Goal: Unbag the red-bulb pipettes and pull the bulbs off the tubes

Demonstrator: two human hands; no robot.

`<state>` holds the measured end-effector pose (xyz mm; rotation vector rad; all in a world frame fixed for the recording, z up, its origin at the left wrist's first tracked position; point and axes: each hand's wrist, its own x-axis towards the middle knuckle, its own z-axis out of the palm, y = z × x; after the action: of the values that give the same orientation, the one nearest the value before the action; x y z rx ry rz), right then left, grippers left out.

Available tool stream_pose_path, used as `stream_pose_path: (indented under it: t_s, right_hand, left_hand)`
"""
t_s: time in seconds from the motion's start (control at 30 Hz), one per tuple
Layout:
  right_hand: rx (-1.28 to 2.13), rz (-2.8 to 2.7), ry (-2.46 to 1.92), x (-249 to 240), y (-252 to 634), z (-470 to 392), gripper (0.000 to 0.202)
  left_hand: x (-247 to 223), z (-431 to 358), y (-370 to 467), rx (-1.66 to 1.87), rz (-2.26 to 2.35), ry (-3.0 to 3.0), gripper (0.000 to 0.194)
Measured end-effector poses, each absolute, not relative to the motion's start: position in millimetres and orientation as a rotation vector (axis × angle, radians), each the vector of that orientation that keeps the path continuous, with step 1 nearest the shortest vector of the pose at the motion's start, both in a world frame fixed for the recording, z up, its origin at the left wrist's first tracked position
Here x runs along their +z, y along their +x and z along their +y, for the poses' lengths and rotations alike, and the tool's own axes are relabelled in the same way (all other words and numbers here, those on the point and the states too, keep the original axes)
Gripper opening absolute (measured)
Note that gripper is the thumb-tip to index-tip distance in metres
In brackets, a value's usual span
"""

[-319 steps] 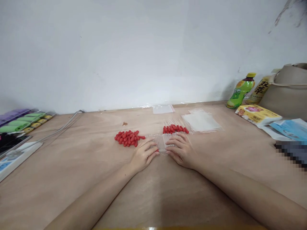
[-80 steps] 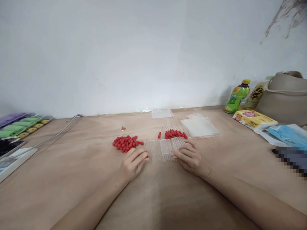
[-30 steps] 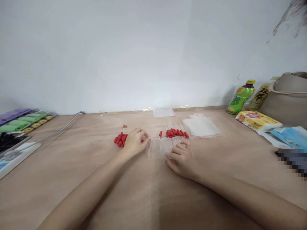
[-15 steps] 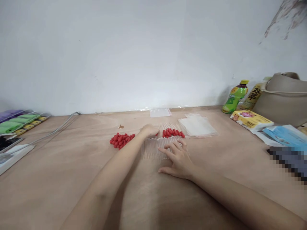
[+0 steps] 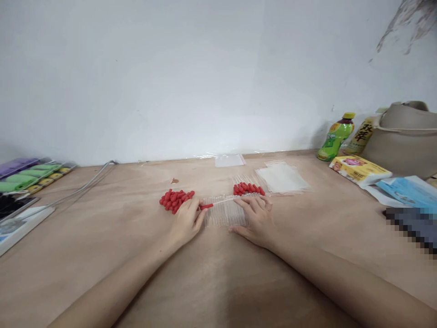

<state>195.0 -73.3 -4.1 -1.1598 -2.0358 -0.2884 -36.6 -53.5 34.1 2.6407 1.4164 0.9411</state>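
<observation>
My left hand (image 5: pixel 187 222) pinches a glass dropper by its red rubber bulb (image 5: pixel 206 206). The dropper's clear tube points right, above a row of clear glass tubes (image 5: pixel 221 215) lying on the table. My right hand (image 5: pixel 256 218) rests over the right part of that row, thumb and fingers apart, with its index fingertip by the dropper's far end; whether it touches is unclear. Just beyond lies a row of droppers with red bulbs (image 5: pixel 248 188). A heap of loose red rubber bulbs (image 5: pixel 175 200) sits beside my left hand, partly behind it.
Clear plastic bags (image 5: pixel 283 177) lie behind on the right, and another bag (image 5: pixel 229 160) by the wall. Bottles (image 5: pixel 336 136), a yellow tissue pack (image 5: pixel 360 168), a blue mask (image 5: pixel 403 189) and a beige bag (image 5: pixel 406 141) stand rightward. A grey cable (image 5: pixel 92 182) runs at left.
My left hand has come back from the far row toward me and left, now with a dropper in its fingers. My right hand has stayed nearly in place, its fingers lowered slightly.
</observation>
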Motion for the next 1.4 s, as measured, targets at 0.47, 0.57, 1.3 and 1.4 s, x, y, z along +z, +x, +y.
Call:
stream_pose_path:
  t_s: [0.47,0.57,1.3,1.4]
  right_hand:
    - [-0.345,-2.063,-0.982,-1,201,-74,0.015]
    - [-0.334,-2.09,-0.993,-3,201,-72,0.012]
    - [-0.303,-2.174,-0.819,-7,188,-71,0.016]
    - [-0.241,-2.188,-0.778,-4,187,-74,0.017]
  left_hand:
    - [15,-64,-29,1.222,1.113,2.9,0.004]
    - [14,-64,-27,1.23,1.105,2.912,0.011]
    - [12,-63,-16,1.149,0.915,3.046,0.017]
    - [14,-64,-15,1.141,0.898,3.051,0.013]
